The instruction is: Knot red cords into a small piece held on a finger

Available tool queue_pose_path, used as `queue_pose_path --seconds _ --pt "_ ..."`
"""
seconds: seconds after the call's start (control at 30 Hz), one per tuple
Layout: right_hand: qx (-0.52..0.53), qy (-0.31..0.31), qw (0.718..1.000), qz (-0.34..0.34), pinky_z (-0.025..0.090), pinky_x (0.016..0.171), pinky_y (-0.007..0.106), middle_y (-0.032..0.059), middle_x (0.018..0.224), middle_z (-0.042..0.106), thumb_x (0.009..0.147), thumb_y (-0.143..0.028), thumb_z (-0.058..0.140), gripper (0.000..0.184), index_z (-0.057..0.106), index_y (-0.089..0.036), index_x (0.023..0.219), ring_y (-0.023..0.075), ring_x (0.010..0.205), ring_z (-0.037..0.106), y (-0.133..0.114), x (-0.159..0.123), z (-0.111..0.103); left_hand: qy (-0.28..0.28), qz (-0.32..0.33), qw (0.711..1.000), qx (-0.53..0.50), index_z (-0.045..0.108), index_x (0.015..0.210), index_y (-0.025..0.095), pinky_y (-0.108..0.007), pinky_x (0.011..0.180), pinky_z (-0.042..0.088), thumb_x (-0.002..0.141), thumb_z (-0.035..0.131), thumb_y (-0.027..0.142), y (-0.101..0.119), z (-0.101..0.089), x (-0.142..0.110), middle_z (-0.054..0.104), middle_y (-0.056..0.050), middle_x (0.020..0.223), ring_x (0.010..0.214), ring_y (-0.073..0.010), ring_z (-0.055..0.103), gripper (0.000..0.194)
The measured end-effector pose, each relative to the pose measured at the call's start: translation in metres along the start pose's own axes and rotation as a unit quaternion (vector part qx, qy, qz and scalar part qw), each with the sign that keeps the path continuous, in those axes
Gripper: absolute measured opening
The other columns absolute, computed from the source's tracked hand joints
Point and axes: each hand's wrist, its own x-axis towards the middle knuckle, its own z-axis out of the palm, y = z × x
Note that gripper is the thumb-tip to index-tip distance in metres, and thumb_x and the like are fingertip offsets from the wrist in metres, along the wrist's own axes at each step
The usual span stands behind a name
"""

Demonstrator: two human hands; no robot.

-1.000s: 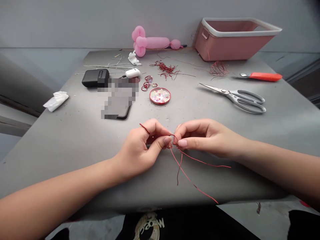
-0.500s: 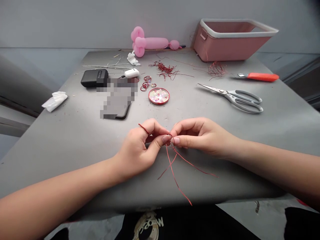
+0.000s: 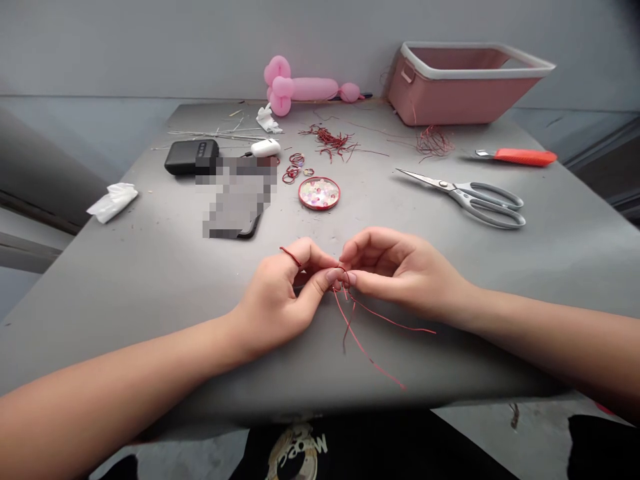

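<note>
Over the near part of the table, my left hand [image 3: 277,293] pinches a small loop of thin red cord [image 3: 371,361] between thumb and index finger. My right hand [image 3: 413,270] meets it from the other side, thumb and fingertips closed at the same loop. Several loose cord ends hang below the fingertips, the longest reaching down and to the right. Around my left index finger sits a dark red cord ring [image 3: 290,256]. Exactly how the strands cross between the fingertips is partly hidden.
Beyond my hands lie a round dish of beads [image 3: 320,193], finished-looking red rings [image 3: 291,175], scissors [image 3: 465,190], an orange cutter [image 3: 525,157], a phone [image 3: 237,200] and a black box-shaped device [image 3: 191,157]. Behind are cord scraps [image 3: 333,138], a pink balloon [image 3: 313,87] and a pink bin [image 3: 460,99].
My right fingertips have shifted left toward my left hand, and the right index finger has lifted a little. The hanging cord ends have swung about. My left hand stays nearly still.
</note>
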Motion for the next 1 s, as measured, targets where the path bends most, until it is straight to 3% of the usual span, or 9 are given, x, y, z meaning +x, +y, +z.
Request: queue_pose_path --seconds 0.2,0.33,0.4,0.53,0.6,0.67,0.77,0.83,1.0 --pt "-0.048 0.006 0.996 -0.070 0.053 0.069 0.023 -0.0014 0.079 0.062 0.076 -0.016 0.070 0.016 0.057 -0.019 0.085 0.0093 0.072 0.062 0.002 -0.001 0.001 -0.013 -0.044 0.998 -0.039 0.056 0.086 0.015 -0.022 0.066 0.052 0.088 0.059 0.025 0.004 0.001 0.001 0.065 -0.001 0.080 0.072 -0.0105 0.063 0.010" --pt "-0.188 0.011 0.968 -0.166 0.052 0.064 0.023 -0.0019 0.074 0.060 0.080 -0.014 0.061 0.010 0.054 -0.020 0.085 0.0097 0.068 0.057 0.002 -0.001 -0.001 -0.019 -0.091 0.993 -0.068 0.055 0.087 0.015 -0.022 0.066 0.052 0.085 0.061 0.023 0.009 0.000 0.003 0.063 -0.001 0.079 0.072 -0.0099 0.062 0.010" --pt "-0.314 0.011 0.912 -0.262 0.051 0.063 0.024 -0.0012 0.074 0.060 0.081 -0.009 0.058 0.013 0.055 -0.021 0.087 0.0105 0.067 0.056 0.002 -0.002 -0.005 -0.035 -0.106 0.991 -0.077 0.055 0.085 0.015 -0.022 0.065 0.051 0.084 0.062 0.022 0.012 -0.001 0.004 0.062 0.000 0.076 0.069 -0.0091 0.062 0.010" --pt "-0.504 -0.029 0.723 -0.472 0.051 0.069 0.028 0.0027 0.077 0.064 0.085 -0.003 0.052 0.021 0.058 -0.021 0.094 0.0138 0.071 0.054 -0.003 -0.004 -0.011 -0.059 -0.116 0.988 -0.082 0.057 0.082 0.015 -0.020 0.063 0.050 0.082 0.065 0.022 0.014 -0.002 0.004 0.064 0.000 0.074 0.068 -0.0087 0.062 0.011" --pt "-0.521 -0.033 0.688 -0.504 0.050 0.070 0.029 0.0040 0.076 0.063 0.086 -0.004 0.053 0.019 0.059 -0.020 0.094 0.0151 0.072 0.055 -0.004 -0.005 -0.012 -0.060 -0.113 0.988 -0.082 0.058 0.082 0.015 -0.020 0.063 0.050 0.082 0.066 0.022 0.013 -0.002 0.003 0.064 0.000 0.073 0.068 -0.0086 0.062 0.011" --pt "-0.510 0.002 0.731 -0.452 0.049 0.066 0.028 0.0035 0.073 0.062 0.084 -0.005 0.054 0.017 0.059 -0.019 0.092 0.0145 0.070 0.054 -0.005 -0.006 -0.012 -0.051 -0.106 0.990 -0.075 0.058 0.084 0.015 -0.020 0.064 0.051 0.085 0.063 0.023 0.012 -0.002 0.002 0.065 0.000 0.075 0.069 -0.0088 0.063 0.009" --pt "-0.409 0.031 0.881 -0.237 0.047 0.059 0.025 -0.0002 0.070 0.059 0.079 -0.010 0.056 0.014 0.058 -0.018 0.090 0.0116 0.062 0.053 -0.007 -0.005 -0.010 -0.034 -0.098 0.993 -0.060 0.060 0.086 0.016 -0.022 0.066 0.052 0.086 0.063 0.025 0.008 -0.002 -0.001 0.067 -0.001 0.079 0.071 -0.0100 0.064 0.009" --pt "-0.298 -0.007 0.951 -0.086 0.047 0.057 0.024 -0.0005 0.072 0.060 0.081 -0.018 0.057 0.010 0.059 -0.018 0.091 0.0114 0.063 0.055 -0.009 -0.003 -0.010 -0.036 -0.093 0.993 -0.066 0.060 0.088 0.016 -0.023 0.070 0.054 0.086 0.063 0.026 0.007 -0.003 -0.002 0.069 -0.002 0.083 0.077 -0.0115 0.067 0.010" --pt "-0.118 -0.090 0.987 0.057 0.050 0.076 0.027 0.0038 0.092 0.067 0.083 -0.034 0.065 0.020 0.062 -0.017 0.093 0.0143 0.084 0.063 -0.014 -0.001 -0.014 -0.034 -0.047 0.997 -0.057 0.060 0.093 0.017 -0.023 0.075 0.055 0.088 0.062 0.027 0.004 -0.004 -0.002 0.069 -0.002 0.089 0.083 -0.0120 0.068 0.011"
